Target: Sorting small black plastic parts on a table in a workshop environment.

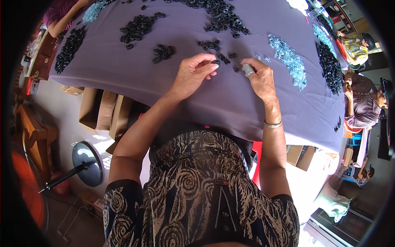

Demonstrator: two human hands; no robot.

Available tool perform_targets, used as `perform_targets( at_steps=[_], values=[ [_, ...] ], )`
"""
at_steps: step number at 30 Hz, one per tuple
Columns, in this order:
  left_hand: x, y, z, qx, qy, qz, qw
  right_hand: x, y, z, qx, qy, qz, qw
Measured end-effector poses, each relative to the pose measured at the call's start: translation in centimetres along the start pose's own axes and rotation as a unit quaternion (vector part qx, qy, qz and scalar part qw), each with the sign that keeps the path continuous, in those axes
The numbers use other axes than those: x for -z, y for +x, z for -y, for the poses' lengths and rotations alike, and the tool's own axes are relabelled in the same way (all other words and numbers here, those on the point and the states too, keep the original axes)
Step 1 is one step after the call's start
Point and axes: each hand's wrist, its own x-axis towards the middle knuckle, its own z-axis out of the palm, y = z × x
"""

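Upper garment (181,181), lower centre of frame: dark ground, tan spiral and streak print; gathered band along the edge nearest frame centre. Front panel (224,208): black, trimmed with two pale, dashed lines forming an inverted V; dark round buttons between; small red tag (221,182) above. Short sleeves: matching print, dark cuffs. Right hand (262,84): grey, textured covering (248,69) on one finger. Right wrist: slim, silver-coloured bangle (273,125).

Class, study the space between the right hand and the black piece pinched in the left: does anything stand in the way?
Nothing visible blocks the right hand from the black piece in the left hand. A loose dark piece lies on the purple cloth in that gap, but looks too low to obstruct.
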Motion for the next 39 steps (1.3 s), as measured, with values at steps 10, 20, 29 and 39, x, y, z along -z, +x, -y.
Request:
perform_targets(
  at_steps=[10,20,29,39],
  values=[
    [-0.1,0.0,0.0,-0.006,0.010,-0.001,1.000,0.0,-0.1,0.9,0.083,-0.038,0.049,0.995],
    [-0.9,-0.4,-0.1,-0.018,0.010,0.024,1.000,-0.4,-0.3,2.0,-0.069,0.227,0.067,0.969],
    [-1.2,-0.5,0.4,-0.003,-0.040,0.058,0.998,-1.4,-0.7,3.5,-0.108,0.391,0.070,0.911],
    [-1.2,-0.5,0.7,-0.008,-0.014,0.058,0.998,-1.4,-0.6,3.0,-0.103,0.326,0.096,0.935]
  ],
)
